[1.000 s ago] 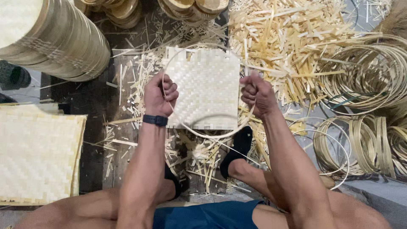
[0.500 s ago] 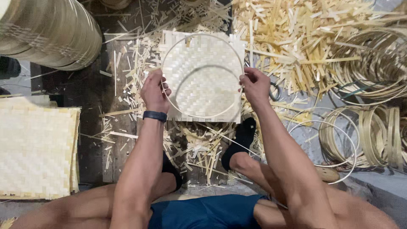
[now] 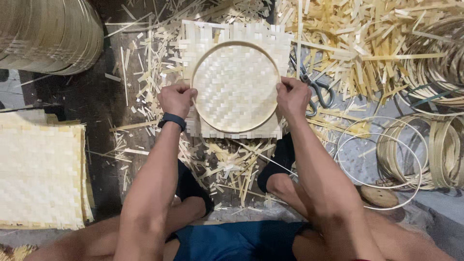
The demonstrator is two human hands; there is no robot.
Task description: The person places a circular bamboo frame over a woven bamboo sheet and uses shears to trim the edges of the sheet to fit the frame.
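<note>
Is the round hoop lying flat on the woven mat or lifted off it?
Flat on it. The round hoop rings the middle of the square woven mat, with the left hand and right hand gripping its rim.

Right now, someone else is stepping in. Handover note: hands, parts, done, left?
Left hand: gripping the left edge of the round bamboo hoop.
Right hand: gripping the hoop's right edge.
Hoop lies on the square woven mat, on the floor between the feet.
Scissors beside the right hand, untouched.
Done: hoop seated on mat.
Left: mat corners outside the hoop are untrimmed.
</note>
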